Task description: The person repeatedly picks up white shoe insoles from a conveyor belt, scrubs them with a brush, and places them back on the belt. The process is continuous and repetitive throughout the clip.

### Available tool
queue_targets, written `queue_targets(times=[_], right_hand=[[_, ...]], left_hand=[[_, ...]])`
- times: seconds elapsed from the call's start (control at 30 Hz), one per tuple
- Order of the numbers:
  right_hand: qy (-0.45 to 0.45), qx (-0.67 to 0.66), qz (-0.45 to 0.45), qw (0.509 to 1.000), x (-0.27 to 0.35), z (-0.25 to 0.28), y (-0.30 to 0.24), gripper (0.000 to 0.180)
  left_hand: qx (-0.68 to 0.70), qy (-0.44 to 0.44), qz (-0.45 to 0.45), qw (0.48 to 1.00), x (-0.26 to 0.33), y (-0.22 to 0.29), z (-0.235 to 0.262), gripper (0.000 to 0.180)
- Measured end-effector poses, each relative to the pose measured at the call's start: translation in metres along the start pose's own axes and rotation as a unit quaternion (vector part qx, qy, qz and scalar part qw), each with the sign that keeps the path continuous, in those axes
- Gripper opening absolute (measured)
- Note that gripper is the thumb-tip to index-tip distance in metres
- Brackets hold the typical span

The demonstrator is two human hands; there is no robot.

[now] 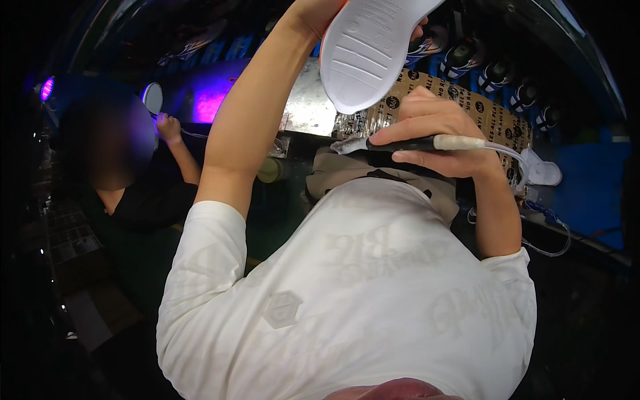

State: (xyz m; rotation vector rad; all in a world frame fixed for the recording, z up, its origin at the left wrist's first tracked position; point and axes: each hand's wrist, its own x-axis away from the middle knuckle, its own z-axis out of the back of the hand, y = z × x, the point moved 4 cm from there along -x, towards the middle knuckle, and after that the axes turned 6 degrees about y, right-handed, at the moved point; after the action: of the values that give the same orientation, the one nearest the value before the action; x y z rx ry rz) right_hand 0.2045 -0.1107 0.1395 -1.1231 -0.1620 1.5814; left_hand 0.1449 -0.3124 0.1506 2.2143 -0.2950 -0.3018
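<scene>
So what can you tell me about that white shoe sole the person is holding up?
The white shoe sole looks like moulded rubber or foam, matte and clean. Its underside faces the camera, with a few shallow curved grooves across it and a raised edge around the rim. Its rounded end points down; the far end runs out of the picture. It is held tilted in the air by the left hand, above a patterned cardboard sheet. Just below its rounded end, the right hand holds a black-handled tool with a clear hose; contact is unclear.

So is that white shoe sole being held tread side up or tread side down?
Tread side toward the camera: the white sole shows its grooved underside, raised in the left hand, above the tool in the right hand.
</scene>
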Motion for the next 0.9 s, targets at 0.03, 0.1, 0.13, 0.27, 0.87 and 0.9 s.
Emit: queue_targets(times=[0.03, 0.1, 0.13, 0.27, 0.87, 0.9], right_hand=[[0.034, 0.020, -0.034, 0.999, 0.001, 0.005, 0.002, 0.032], [0.100, 0.061, -0.102, 0.988, 0.002, 0.015, 0.007, 0.030], [0.068, 0.150, -0.085, 0.983, 0.001, 0.013, 0.010, 0.028], [-0.028, 0.047, -0.046, 0.997, 0.007, 0.011, 0.006, 0.028], [0.027, 0.143, -0.096, 0.985, 0.014, 0.028, 0.021, 0.029], [0.058, 0.143, -0.115, 0.981, 0.015, 0.031, 0.023, 0.029]], left_hand=[[-0.025, 0.002, 0.014, 1.000, -0.004, -0.002, 0.002, 0.061], [-0.020, 0.039, 0.005, 0.999, -0.011, -0.006, 0.003, 0.053], [-0.030, 0.050, 0.007, 0.998, -0.016, -0.008, 0.003, 0.052], [-0.111, 0.086, 0.062, 0.988, -0.030, -0.019, 0.014, 0.050], [-0.392, 0.163, 0.212, 0.880, -0.022, -0.034, 0.042, 0.052], [-0.367, 0.164, 0.217, 0.890, -0.020, -0.038, 0.045, 0.051]])
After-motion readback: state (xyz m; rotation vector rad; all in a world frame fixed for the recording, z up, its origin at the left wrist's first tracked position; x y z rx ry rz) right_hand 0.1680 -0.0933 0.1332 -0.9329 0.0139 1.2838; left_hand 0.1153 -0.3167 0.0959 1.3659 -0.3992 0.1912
